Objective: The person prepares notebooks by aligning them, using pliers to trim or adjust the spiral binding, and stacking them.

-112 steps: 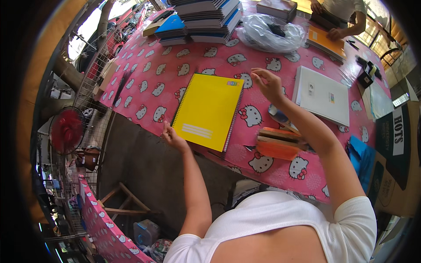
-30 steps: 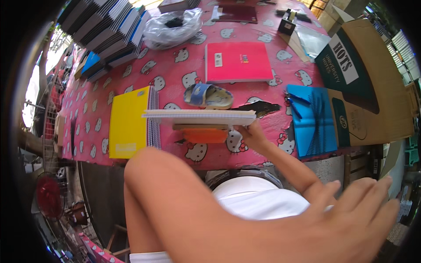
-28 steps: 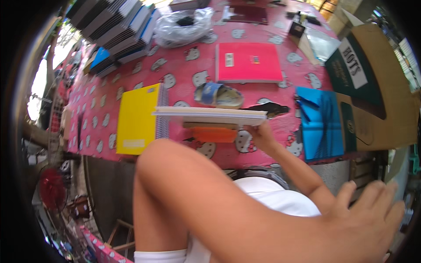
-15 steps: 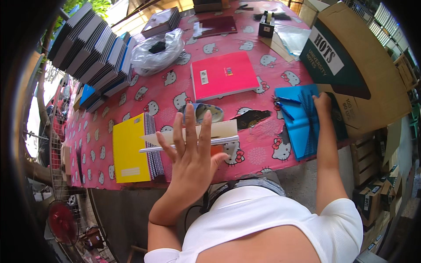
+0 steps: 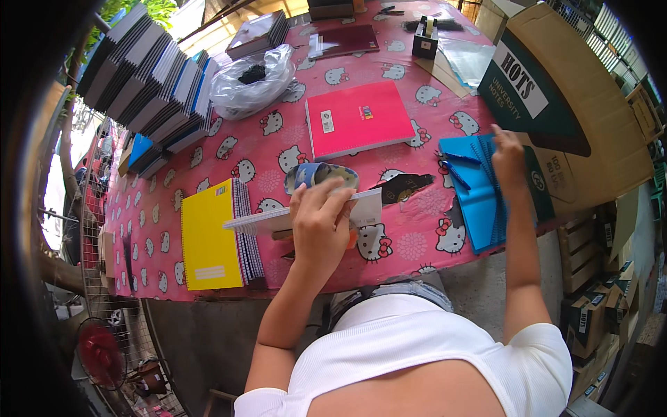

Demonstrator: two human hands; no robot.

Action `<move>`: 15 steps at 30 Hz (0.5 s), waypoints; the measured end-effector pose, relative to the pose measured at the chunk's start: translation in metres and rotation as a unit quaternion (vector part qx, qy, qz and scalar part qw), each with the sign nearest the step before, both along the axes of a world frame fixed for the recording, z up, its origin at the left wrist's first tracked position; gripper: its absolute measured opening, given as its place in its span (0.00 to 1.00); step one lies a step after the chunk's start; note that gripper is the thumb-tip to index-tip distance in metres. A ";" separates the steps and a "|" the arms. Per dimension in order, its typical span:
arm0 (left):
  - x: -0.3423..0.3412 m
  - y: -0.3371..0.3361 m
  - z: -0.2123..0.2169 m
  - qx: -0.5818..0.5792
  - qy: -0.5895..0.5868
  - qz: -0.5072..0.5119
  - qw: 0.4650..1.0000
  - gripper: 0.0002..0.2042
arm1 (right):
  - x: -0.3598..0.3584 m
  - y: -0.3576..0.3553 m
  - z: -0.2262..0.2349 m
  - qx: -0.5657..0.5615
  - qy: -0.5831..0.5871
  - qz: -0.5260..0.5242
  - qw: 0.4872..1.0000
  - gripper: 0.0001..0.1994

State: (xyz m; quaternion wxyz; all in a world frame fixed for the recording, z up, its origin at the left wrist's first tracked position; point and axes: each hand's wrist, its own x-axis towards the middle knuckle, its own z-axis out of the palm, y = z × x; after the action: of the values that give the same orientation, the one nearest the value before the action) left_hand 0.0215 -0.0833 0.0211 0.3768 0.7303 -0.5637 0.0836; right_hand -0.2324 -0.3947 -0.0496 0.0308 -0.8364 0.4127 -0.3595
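Note:
My left hand (image 5: 321,221) is bent over the top edge of a block of white pages (image 5: 267,222), which stands nearly edge-on near the table's front. Its fingers close on that edge. A bit of something orange (image 5: 352,239) shows behind the hand. At the right, my right hand (image 5: 509,158) is above the edge of a bright blue sheet or cover (image 5: 476,226), with the index finger raised and the others curled; what they hold, if anything, is hidden. Dark blue spiral coils (image 5: 488,174) lie on the blue sheet, with a blue-handled tool (image 5: 458,170), perhaps pliers, beside them.
Left of the pages lie yellow spiral notebooks (image 5: 210,240). Behind are a pink notebook (image 5: 358,118) and a blue patterned rounded thing (image 5: 299,175). Tall notebook stacks (image 5: 149,76), a plastic bag (image 5: 243,97), a tape dispenser (image 5: 425,40) and a large cardboard box (image 5: 590,90) stand farther around.
My left hand went from spread fingers to fingers curled over the page block, whose lifted top sheet has come down. My right hand has risen slightly from the coils.

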 end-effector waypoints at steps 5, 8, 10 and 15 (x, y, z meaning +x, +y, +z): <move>-0.004 0.004 0.016 0.001 0.016 -0.033 0.999 0.07 | 0.079 0.160 0.080 0.243 -0.149 0.342 0.896 0.11; -0.008 0.008 0.012 -0.029 0.006 -0.043 0.999 0.07 | 0.079 0.173 0.084 0.288 -0.143 0.377 0.868 0.13; -0.009 0.012 0.007 -0.043 0.010 -0.034 0.998 0.08 | 0.081 0.175 0.088 0.270 -0.126 0.386 0.873 0.14; -0.017 0.025 -0.003 -0.058 -0.009 -0.036 0.998 0.09 | 0.084 0.171 0.096 0.265 -0.075 0.422 0.864 0.13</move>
State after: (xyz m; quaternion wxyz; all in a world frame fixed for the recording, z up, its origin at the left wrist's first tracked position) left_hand 0.0044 -0.0581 0.0183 0.4165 0.6858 -0.5868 0.1091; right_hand -0.1483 -0.2235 0.0460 0.4306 -0.8617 0.0963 -0.2506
